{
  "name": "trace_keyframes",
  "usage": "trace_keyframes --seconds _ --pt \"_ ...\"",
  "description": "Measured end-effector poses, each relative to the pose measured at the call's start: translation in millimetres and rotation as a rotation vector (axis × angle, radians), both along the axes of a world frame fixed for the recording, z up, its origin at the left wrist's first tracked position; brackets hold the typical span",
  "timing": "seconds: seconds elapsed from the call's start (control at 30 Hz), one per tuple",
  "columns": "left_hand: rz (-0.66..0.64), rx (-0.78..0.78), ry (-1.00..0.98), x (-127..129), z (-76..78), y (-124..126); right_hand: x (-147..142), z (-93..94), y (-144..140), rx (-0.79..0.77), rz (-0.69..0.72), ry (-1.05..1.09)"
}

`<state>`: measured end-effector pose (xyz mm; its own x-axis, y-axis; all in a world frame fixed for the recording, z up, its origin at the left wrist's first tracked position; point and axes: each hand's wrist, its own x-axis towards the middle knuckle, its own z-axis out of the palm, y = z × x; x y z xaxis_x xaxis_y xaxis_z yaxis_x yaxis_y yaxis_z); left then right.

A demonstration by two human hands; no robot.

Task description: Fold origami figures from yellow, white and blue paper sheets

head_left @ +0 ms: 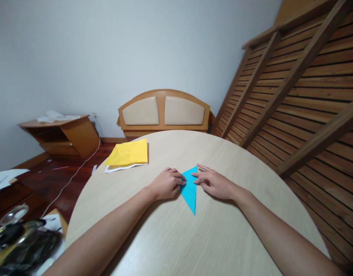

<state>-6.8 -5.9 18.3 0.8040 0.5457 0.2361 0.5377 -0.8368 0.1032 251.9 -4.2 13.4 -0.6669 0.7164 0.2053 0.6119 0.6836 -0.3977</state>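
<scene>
A folded sheet of bright blue paper (190,193) lies on the round wooden table (222,237), a narrow kite-like shape with its sharp point towards me. On its left edge, the bent fingers of my left hand (168,184) are closed, fingertips over the paper; the thumb is partly hidden. From the other side my right hand (215,183) rests with fingers apart, some fingertips touching the paper's upper right part. The index finger reaches out by the top corner.
Yellow paper (129,152) lies over a white sheet (110,168) at the table's far left. Beyond the table stands a padded headboard (162,94). Wooden slats (308,92) lean at the right. A small cabinet (79,138) and a cable (75,174) are at the left.
</scene>
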Motion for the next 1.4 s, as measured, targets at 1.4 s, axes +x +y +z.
trace_keyframes --seconds 1.4 --pt "0.060 0.027 -0.019 10 -4.8 -9 -13 -0.6 0 0.107 -0.006 0.016"
